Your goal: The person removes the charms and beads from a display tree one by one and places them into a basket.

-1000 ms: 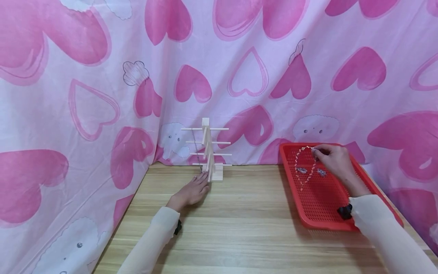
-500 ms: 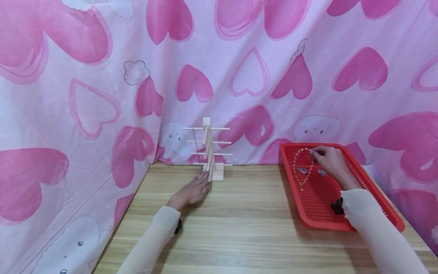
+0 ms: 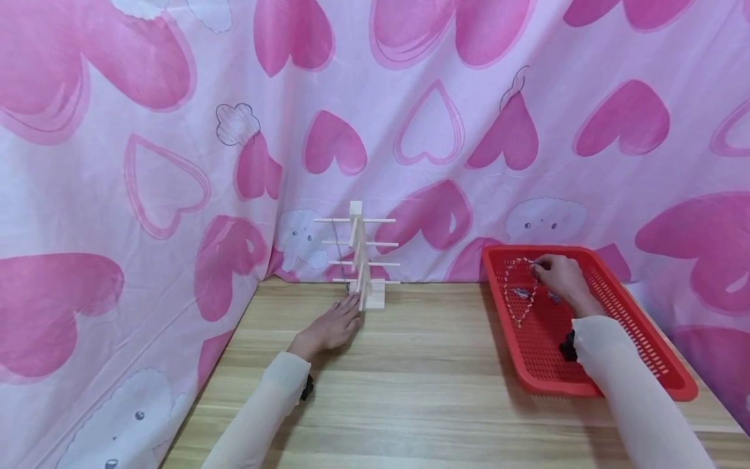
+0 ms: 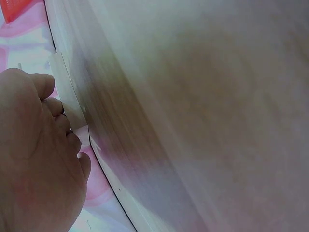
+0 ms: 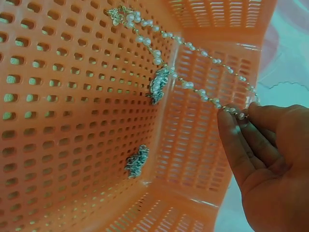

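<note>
My right hand [image 3: 564, 279] pinches a pearl bead necklace [image 5: 187, 85] between thumb and fingers at its upper end. The necklace hangs as a long loop inside the red basket [image 3: 523, 374], its gold pendant [image 5: 117, 16] low over the perforated floor. Two small bunches of silvery chain lie in the basket, a nearer bunch [image 5: 137, 161] and another bunch [image 5: 158, 86]. Over on the left, my left hand [image 3: 331, 326] lies with its fingers extended against the base of a wooden peg rack [image 3: 359, 260]. A thin dark necklace [image 3: 338, 244] hangs from the rack's left pegs.
The wood-grain table [image 3: 422, 391] carries both rack and basket. A pink heart-patterned cloth [image 3: 433, 124] encloses the back and sides, close behind the rack. The basket's raised rim surrounds my right hand's working area.
My right hand has moved slightly left and down over the basket, carrying the pearl necklace lower. The left hand stays against the rack's base.
</note>
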{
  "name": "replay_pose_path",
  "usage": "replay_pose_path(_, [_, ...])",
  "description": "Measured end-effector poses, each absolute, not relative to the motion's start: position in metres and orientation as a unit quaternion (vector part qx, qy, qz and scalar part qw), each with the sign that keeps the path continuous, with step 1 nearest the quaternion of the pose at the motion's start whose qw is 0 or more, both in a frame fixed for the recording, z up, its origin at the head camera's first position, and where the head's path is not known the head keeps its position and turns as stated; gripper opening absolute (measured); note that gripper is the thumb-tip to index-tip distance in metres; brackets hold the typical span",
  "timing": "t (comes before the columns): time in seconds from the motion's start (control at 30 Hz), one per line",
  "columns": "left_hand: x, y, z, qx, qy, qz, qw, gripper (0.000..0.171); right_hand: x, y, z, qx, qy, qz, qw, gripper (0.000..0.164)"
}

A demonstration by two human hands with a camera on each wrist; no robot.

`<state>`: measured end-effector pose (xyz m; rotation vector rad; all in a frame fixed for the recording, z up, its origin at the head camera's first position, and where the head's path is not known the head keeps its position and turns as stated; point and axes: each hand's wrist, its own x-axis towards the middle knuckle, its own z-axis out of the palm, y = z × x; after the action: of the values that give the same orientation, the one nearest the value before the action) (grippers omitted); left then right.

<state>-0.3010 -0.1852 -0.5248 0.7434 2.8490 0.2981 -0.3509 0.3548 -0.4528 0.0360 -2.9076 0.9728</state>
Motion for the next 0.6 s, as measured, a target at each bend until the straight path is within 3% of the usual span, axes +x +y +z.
replay_pose_path(0.37, [-0.301,-0.185,-0.525,0.257,0.957,0.103,0.090,0.061,-0.353,0.367,-0.466,-0.014,-0.946,0.321,-0.046,0.051])
replay_pose_path(0.6, [-0.301,-0.185,-0.524,0.258,0.957,0.105,0.082,0.060,-0.350,0.369,-0.466,-0.017,-0.941,0.330,-0.069,0.051])
